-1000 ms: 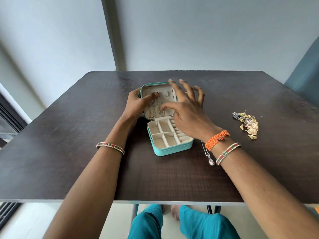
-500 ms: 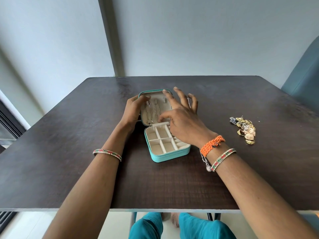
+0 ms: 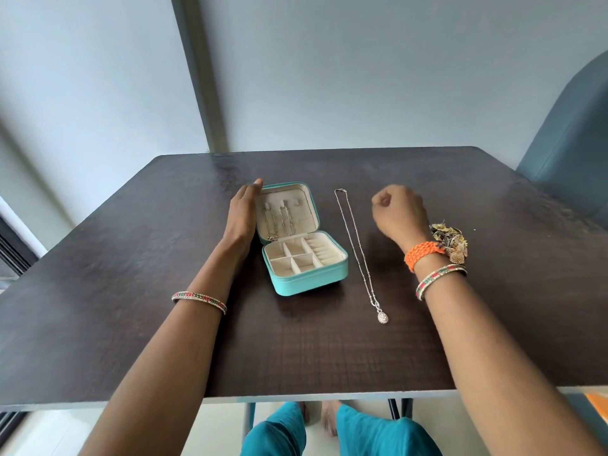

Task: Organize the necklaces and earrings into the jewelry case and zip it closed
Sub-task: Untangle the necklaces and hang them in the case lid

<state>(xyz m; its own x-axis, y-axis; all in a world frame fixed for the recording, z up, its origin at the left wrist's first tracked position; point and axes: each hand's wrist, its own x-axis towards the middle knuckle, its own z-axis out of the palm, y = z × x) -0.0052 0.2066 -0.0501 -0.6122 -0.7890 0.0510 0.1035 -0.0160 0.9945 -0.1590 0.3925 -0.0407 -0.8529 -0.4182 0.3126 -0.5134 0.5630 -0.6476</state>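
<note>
On the dark wooden table the left hand lies flat, fingers straight and together, its edge against the left outer wall of the open turquoise zip-up jewelry case, steadying it and gripping nothing. In the case's raised lid hang two thin silver chains on the hooks, so part of the necklace work looks done. The cream divided compartments in the near half hold nothing that can be seen.

Just right of the case, a long silver chain necklace with an oval pendant lies stretched out on the table, apart from both hands. Further right the right hand hovers with fingers curled in a loose fist that appears to hold nothing. Behind its wrist sits the heap of gold earrings, partly hidden. Remaining, by my reading: this necklace, all the earrings, then the zipping.

Half a second ago both hands were inside the lid over the chains; now the right has pulled away to the right and the left has slid to the outside.
</note>
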